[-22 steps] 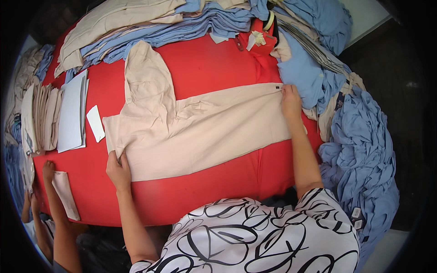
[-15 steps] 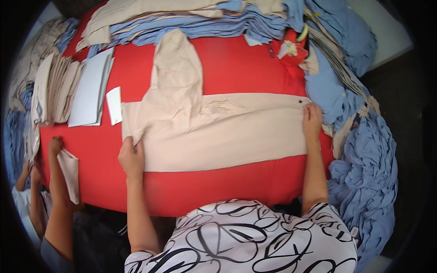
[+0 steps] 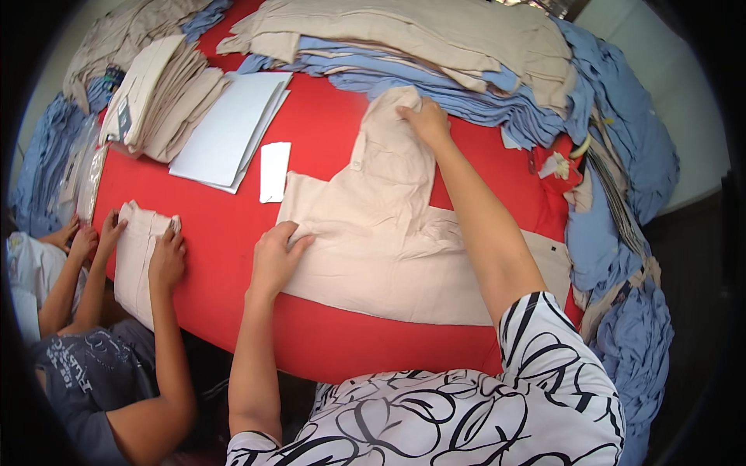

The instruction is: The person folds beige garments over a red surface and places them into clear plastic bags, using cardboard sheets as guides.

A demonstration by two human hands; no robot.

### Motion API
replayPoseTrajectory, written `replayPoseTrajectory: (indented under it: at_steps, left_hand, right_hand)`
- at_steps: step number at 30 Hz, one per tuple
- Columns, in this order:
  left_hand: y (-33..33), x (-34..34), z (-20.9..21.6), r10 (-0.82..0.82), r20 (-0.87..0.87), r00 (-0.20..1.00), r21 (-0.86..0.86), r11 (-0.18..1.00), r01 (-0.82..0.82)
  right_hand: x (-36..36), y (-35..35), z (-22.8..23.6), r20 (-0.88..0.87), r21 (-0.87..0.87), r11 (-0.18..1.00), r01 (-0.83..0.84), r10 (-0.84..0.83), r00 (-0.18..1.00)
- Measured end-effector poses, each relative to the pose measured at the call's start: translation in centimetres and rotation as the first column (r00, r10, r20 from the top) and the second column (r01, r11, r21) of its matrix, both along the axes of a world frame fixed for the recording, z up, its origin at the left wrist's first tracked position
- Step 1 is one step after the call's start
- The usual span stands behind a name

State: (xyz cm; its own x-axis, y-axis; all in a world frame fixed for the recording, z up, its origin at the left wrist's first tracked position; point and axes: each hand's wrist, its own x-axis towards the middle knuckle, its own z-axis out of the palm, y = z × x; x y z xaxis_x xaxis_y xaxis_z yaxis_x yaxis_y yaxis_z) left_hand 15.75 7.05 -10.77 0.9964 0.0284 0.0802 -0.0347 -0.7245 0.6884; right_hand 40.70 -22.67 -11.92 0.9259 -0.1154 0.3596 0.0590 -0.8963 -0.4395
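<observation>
A beige garment lies spread across the red table, with a narrower part pointing toward the far side. My left hand rests on its left edge, thumb and forefinger apart on the cloth. My right hand reaches over the garment and has its fingers closed on the far end of the narrower part. A small dark mark shows near the garment's right end, beyond my right forearm.
On the left, another person's hands handle a folded beige garment. Folded beige garments, white sheets and a white card lie farther back. Layered garments line the far edge; blue cloth heaps at right.
My right hand has gone from the garment's right end to the far tip of the narrower part. My left hand's thumb and forefinger have spread. The neighbour's garment is now held in both hands.
</observation>
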Motion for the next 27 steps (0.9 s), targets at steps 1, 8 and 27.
replayPoseTrajectory:
  at_steps: [1, 8, 27]
  left_hand:
    - [0.1, -0.2, -0.3, 0.008, 0.009, 1.000, 0.023, 1.000, -0.008]
    - [0.6, 0.0, 0.9, 0.093, -0.144, 0.985, 0.053, 0.995, -0.086]
    - [-1.3, 1.0, 0.8, -0.005, 0.146, 0.989, 0.400, 0.915, -0.055]
  right_hand:
    - [0.5, 1.5, 1.4, -0.124, -0.002, 1.000, -0.018, 0.017, 0.992]
    - [-15.4, 7.5, 15.8, -0.098, 0.637, 0.536, -0.554, 0.769, 0.631]
    - [-29.9, -9.5, 4.9, -0.369, 0.815, 0.567, -0.119, 0.667, 0.648]
